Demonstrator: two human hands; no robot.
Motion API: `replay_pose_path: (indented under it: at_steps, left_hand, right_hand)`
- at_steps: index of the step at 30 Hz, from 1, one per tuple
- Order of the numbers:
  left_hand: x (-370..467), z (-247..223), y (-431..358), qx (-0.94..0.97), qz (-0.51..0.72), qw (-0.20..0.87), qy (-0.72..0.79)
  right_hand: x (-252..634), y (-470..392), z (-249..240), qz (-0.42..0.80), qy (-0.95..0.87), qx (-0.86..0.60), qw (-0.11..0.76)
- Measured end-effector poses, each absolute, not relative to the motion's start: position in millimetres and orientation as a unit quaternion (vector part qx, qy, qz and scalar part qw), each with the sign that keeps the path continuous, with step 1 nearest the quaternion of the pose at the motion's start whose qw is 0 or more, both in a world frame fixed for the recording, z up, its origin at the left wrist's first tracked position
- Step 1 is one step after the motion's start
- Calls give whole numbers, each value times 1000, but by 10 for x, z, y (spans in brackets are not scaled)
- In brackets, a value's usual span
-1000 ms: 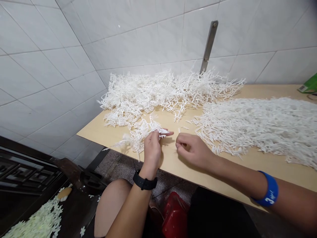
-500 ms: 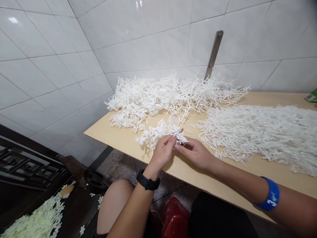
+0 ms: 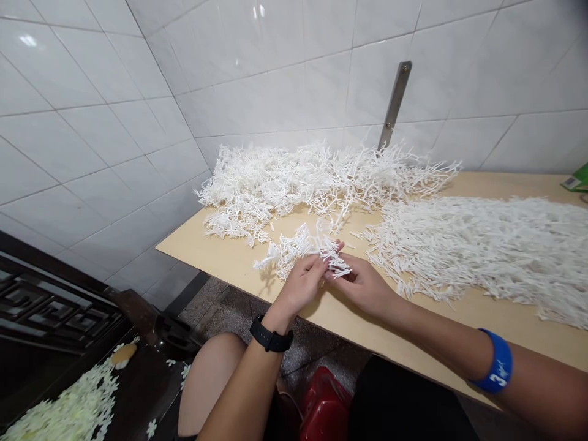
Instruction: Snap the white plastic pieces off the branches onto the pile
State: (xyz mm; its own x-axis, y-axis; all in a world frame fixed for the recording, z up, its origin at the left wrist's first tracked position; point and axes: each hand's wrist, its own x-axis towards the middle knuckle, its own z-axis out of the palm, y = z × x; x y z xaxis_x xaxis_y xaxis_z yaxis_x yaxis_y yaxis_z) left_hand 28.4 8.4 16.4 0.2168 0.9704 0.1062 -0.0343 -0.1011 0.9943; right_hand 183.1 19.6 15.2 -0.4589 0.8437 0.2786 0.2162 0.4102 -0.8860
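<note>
A white branching plastic sprig hangs between my hands just above the front of the tan tabletop. My left hand pinches it, fingers closed, with most of its branches spreading out to the left. Thumb and fingers of my right hand are closed on the short prongs at its right end, close beside my left fingertips. Behind my hands lies a tangled heap of white branching sprigs. Right of them spreads a flat pile of short white pieces.
White tiled walls border the table at back and left, with a metal strip fixed to the back one. A green packet lies far right. Below left, small pale flowers cover a dark wooden seat; a red stool stands under me.
The prongs at the sprig's right end have turned downward over my right fingers. Both hands have stayed in nearly the same place; the view has shifted slightly.
</note>
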Motion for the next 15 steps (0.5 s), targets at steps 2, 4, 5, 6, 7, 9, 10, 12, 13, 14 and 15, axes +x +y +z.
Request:
replay_pose_path:
  at_steps: [2, 4, 5, 6, 7, 9, 10, 12, 13, 14, 15]
  left_hand:
    - [296, 174, 71, 547, 485, 550, 404]
    - [314, 172, 64, 508, 514, 559, 407]
    - [322, 166, 67, 492, 530, 551, 418]
    - [326, 158, 75, 476, 547, 535, 434]
    - [326, 150, 89, 455, 567, 518, 450]
    - [309, 136, 128, 381, 619, 503, 468]
    - [296, 131, 148, 336, 645, 504, 465]
    - [272, 129, 175, 278, 675, 512, 453]
    - [266, 131, 179, 284, 674, 516, 447]
    - [268, 135, 177, 308, 665, 516, 443]
    - [277, 140, 171, 336, 653, 516, 441]
  right_hand:
    - [1827, 198, 160, 410, -748, -362, 375]
    - [1824, 192, 174, 400, -750, -373, 371]
    - [1825, 183, 182, 395, -753, -374, 369]
    - [1827, 172, 190, 390, -757, -375, 367]
    - [1831, 156, 199, 380, -762, -373, 369]
    - [1844, 121, 213, 353, -777, -361, 375]
    - [1853, 106, 218, 337, -787, -351, 378]
    - [1871, 100, 214, 291, -808, -339, 384]
    - [1880, 113, 204, 264, -816, -345, 383]
    - [1891, 137, 189, 233, -819, -361, 381]
    - [1902, 170, 169, 199, -818, -383, 380]
